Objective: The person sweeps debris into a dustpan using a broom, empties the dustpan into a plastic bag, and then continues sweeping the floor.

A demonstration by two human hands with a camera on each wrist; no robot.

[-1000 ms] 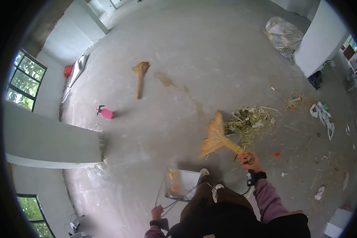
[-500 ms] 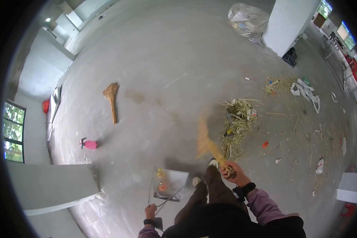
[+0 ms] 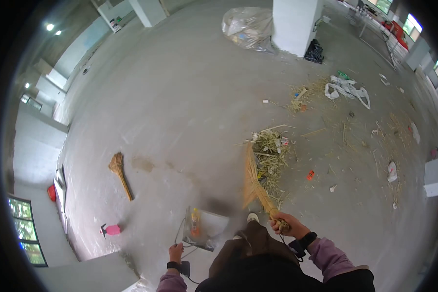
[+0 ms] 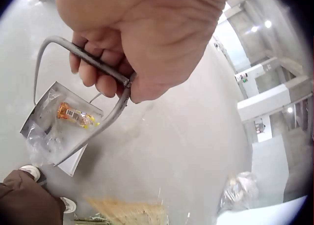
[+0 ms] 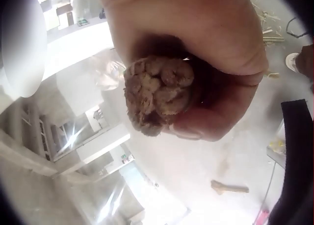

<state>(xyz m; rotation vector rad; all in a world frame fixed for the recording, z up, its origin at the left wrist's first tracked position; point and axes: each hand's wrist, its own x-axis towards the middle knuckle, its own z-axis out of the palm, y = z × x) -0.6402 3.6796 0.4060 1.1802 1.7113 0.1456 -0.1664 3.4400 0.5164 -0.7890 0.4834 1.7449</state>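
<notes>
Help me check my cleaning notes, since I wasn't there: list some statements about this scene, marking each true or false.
1. The right hand grips a broom. True.
2. The left hand hangs free. False: it grips the handle of a dustpan.
3. A bottle lies in the dustpan. True.
4. The straw pile is inside the dustpan. False: it lies on the floor.
5. A second broom lies on the floor. True.

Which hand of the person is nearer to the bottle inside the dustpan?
Left. The left hand grips the handle of the dustpan, close to the bottle; the right hand holds the broom, farther to the right.
</notes>
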